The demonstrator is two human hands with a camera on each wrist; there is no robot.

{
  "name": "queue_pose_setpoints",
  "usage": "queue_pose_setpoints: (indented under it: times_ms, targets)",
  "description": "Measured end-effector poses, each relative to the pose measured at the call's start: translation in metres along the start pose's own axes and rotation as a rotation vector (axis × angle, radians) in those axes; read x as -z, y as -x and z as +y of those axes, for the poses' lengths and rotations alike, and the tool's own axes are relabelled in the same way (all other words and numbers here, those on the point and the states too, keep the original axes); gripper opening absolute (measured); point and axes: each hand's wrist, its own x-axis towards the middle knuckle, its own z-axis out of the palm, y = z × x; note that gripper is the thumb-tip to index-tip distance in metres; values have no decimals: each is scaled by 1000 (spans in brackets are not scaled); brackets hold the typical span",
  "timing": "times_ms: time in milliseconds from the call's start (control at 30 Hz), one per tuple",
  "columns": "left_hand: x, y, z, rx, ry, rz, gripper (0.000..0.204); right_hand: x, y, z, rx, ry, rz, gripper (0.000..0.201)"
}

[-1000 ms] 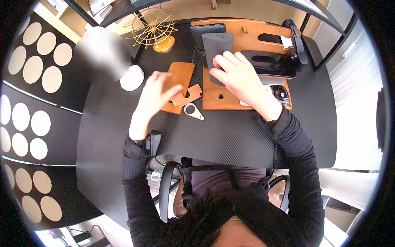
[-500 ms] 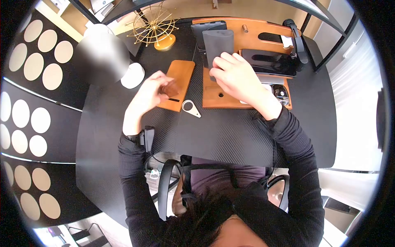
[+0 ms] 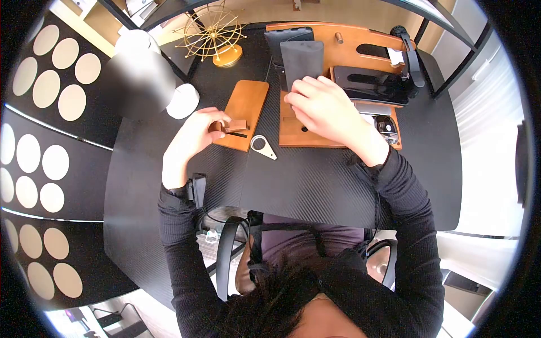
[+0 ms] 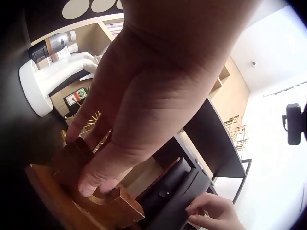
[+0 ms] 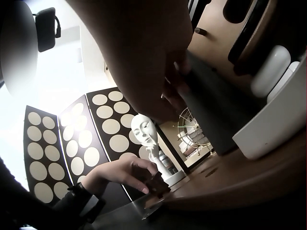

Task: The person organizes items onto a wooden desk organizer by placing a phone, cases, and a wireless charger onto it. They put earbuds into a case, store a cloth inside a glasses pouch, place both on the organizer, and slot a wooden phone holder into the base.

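Note:
In the head view, my left hand [image 3: 191, 135] pinches a small notched wooden piece [image 3: 238, 125] over the lower end of a flat orange-brown board [image 3: 251, 98], close to its dark slot. The left wrist view shows thumb and fingers of the left hand [image 4: 148, 96] around the same piece [image 4: 120, 208]; whether it touches the board is hard to tell. My right hand [image 3: 329, 110] grips the lower part of an upright dark grey case [image 3: 302, 59] at the wooden organizer [image 3: 293, 135]. The case [image 5: 218, 105] hides part of the right fingers in the right wrist view.
A pale ring-ended piece [image 3: 263, 147] lies between board and organizer. Behind stand a gold wheel ornament [image 3: 214, 34] and a white-based figure [image 3: 183, 101]. The organizer also bears a black glossy case [image 3: 369, 84], a black round-faced item [image 3: 386, 129] and headphones [image 3: 414, 62].
My left hand has drawn left and down, turning the notched piece from a broad flat view to a narrow one over the board. My right hand has stayed at the grey case.

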Motion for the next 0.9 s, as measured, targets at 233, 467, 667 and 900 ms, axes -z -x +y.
queue_pose_setpoints:
  times_ms: [233,467,667,900]
  targets:
    - [5,-1,7,8,23,-55,19,5,-1,-12,-10,-64,-69,6]
    - [-2,-4,-3,-37,-59,48,18,4,4,0,-56,-55,-160,7]
    - [-8,-5,-3,-35,-23,19,15,3,12,16,-93,-74,-258,10]
    - [-3,0,-6,-20,-58,23,16,9,10,18,-132,-251,-280,16]
